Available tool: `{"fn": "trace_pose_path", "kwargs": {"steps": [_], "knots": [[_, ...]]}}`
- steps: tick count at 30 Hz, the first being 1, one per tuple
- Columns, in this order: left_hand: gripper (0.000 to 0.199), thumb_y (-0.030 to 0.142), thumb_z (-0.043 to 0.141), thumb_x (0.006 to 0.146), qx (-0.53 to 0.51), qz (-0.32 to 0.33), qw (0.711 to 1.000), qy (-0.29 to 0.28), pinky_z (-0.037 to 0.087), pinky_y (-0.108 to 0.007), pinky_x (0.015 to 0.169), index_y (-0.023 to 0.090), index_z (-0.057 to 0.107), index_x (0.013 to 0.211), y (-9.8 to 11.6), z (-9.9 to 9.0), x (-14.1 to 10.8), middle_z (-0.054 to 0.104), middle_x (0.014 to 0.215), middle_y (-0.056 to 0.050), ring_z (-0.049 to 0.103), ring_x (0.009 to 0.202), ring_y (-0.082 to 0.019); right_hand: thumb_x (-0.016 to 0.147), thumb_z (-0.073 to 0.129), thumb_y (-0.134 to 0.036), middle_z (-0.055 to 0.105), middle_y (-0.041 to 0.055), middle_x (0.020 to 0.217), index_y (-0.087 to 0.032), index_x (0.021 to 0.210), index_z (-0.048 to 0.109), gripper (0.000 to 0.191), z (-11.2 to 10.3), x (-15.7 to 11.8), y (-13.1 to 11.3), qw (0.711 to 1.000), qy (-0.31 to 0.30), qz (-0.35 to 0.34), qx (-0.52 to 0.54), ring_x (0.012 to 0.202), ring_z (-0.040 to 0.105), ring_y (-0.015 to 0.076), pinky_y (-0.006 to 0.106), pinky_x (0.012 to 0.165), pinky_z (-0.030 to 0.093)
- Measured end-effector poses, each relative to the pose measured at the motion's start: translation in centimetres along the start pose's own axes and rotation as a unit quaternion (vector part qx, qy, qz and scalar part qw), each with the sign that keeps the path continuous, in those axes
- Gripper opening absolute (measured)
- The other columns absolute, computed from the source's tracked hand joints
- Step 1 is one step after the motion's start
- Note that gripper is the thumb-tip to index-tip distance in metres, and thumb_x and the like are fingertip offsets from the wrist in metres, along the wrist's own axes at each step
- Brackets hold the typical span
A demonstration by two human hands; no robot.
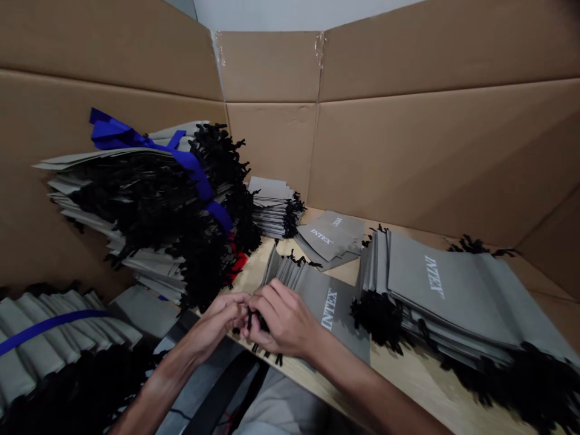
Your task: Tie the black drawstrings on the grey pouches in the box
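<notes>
Close together at the front edge of the table, my left hand and my right hand have their fingers pinched on a black cord. The fingers hide most of it. Under and beside my right hand lies a fanned row of grey pouches with black cord ends, the top one printed "INTEX". More cord ends hang below my right hand at the table edge.
To the right, grey printed pouches are piled. Loose pouches and a small stack sit behind. At left rises a tall bundle tied with blue ribbon; another bundle sits lower. Cardboard walls enclose the table.
</notes>
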State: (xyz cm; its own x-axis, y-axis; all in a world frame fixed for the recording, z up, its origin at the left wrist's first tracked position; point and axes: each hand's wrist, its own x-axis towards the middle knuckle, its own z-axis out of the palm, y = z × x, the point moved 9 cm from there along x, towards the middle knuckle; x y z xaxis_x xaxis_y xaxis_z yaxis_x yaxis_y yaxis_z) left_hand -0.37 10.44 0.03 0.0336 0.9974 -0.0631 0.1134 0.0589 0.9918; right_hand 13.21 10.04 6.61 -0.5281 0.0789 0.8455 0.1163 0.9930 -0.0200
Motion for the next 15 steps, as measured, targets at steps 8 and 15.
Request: {"fn": "trace_pose_path", "kwargs": {"steps": [8,15], "knots": [[0.029,0.043,0.083,0.086,0.095,0.041,0.994,0.031,0.058,-0.027,0.070,0.018,0.072,0.094,2.0,-1.7,-1.1,0.074,0.086,-0.003,0.068,0.073,-0.017,0.089,0.060,-0.014,0.063,0.0047,0.093,-0.023,0.100,0.057,0.015,0.0,-0.4,2.0,0.981,-0.051,0.111,0.150,0.087,0.056,0.0222,0.034,0.076,0.049],[0.019,0.036,0.078,0.089,0.209,0.066,0.975,0.033,0.057,-0.027,0.073,0.019,0.085,0.096,2.4,-1.7,-1.5,0.084,0.095,-0.007,0.074,0.081,-0.021,0.089,0.061,-0.014,0.063,0.0031,0.091,-0.023,0.099,0.058,0.014,0.5,-1.2,2.0,0.979,-0.073,0.119,0.148,0.086,0.055,0.0211,0.033,0.076,0.047]]}}
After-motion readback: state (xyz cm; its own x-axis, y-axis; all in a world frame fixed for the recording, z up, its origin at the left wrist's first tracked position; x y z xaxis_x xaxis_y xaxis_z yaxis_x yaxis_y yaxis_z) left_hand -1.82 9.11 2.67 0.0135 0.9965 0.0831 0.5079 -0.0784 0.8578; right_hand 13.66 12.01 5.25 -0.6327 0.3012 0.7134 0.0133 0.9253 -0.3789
